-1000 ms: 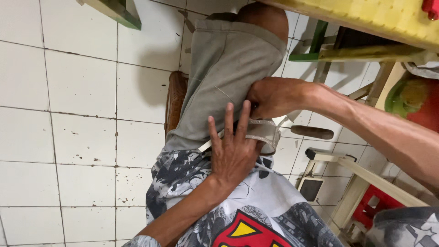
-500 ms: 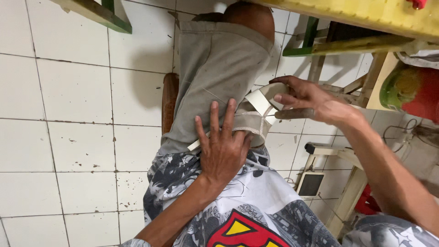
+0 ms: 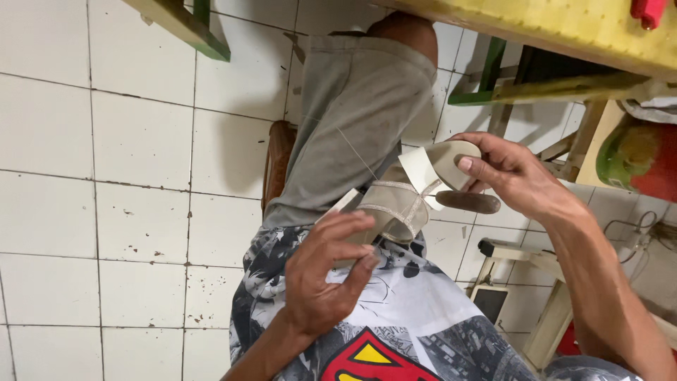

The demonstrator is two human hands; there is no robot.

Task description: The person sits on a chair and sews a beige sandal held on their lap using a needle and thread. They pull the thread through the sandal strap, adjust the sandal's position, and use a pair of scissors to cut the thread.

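You are gripping the beige strapped leather sandal upper point(image 3: 395, 204) in both hands: left hand point(image 3: 321, 279) curled on its near end, right hand point(image 3: 508, 173) pinching the toe (thread trailing); next, steady alignment.

Two bare hands: left hand point(image 3: 317, 282), right hand point(image 3: 508, 176). One beige strapped sandal upper point(image 3: 398, 204), centre frame. One thin thread point(image 3: 352, 148). One yellow worktop point(image 3: 564, 28), upper right. One brown wooden stool point(image 3: 278, 159).

Left hand point(image 3: 321, 279) hides the beige sandal's point(image 3: 395, 204) heel
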